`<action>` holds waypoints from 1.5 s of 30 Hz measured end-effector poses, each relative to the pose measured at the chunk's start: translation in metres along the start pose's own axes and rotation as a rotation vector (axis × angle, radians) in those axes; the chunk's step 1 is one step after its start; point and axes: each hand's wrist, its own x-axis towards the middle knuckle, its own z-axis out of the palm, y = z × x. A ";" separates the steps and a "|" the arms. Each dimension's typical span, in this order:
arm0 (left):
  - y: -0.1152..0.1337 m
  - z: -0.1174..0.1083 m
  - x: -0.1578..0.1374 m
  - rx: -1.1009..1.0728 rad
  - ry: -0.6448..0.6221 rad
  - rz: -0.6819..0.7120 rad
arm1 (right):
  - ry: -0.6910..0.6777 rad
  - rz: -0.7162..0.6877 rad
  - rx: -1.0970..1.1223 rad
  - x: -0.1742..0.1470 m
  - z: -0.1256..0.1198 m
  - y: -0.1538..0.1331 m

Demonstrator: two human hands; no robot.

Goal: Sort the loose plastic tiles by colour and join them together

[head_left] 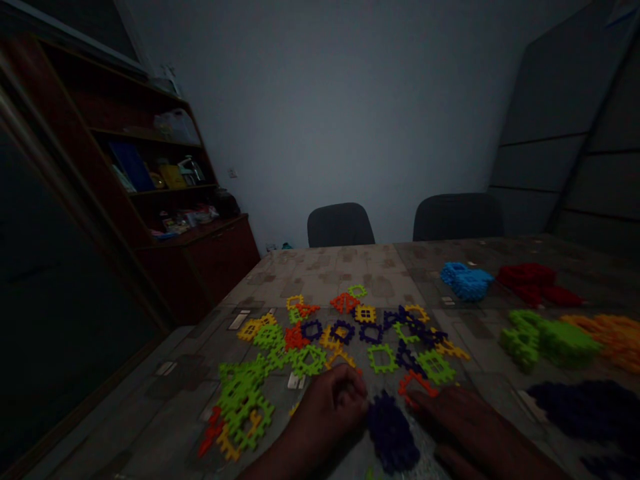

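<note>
My left hand (337,403) rests on the table with its fingers curled in. Whatever may be inside them is hidden. Just right of it lies a stack of dark purple interlocking plastic pieces (393,433), close to its fingertips. On the stack's other side, my right hand (465,423) is stretched out flat, fingertips touching an orange frame-shaped piece (416,384). Ahead of both hands are scattered loose notched pieces: a green square frame (383,350), a green window piece (436,367), a yellow window piece (365,314) and several purple ones (343,322).
Joined green pieces (243,383) lie to the left. Sorted heaps stand at right: blue (466,280), red (533,280), green (550,337), orange (613,333) and dark purple (590,410). Two chairs (341,225) are behind the table; a wooden shelf unit (200,263) stands left.
</note>
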 end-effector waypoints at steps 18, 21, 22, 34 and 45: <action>-0.005 -0.017 -0.023 0.588 0.014 0.262 | -0.368 0.120 0.267 0.051 0.006 -0.019; -0.001 -0.018 -0.023 0.652 -0.004 0.311 | -0.420 0.106 0.281 0.062 0.006 -0.026; 0.001 -0.018 -0.023 0.659 -0.006 0.315 | -0.439 0.111 0.281 0.064 0.005 -0.028; -0.002 -0.016 -0.030 0.742 -0.112 0.291 | -0.396 0.087 0.209 0.046 0.011 -0.021; -0.011 -0.015 -0.032 0.901 -0.184 0.474 | -0.452 0.100 0.253 0.050 0.003 -0.015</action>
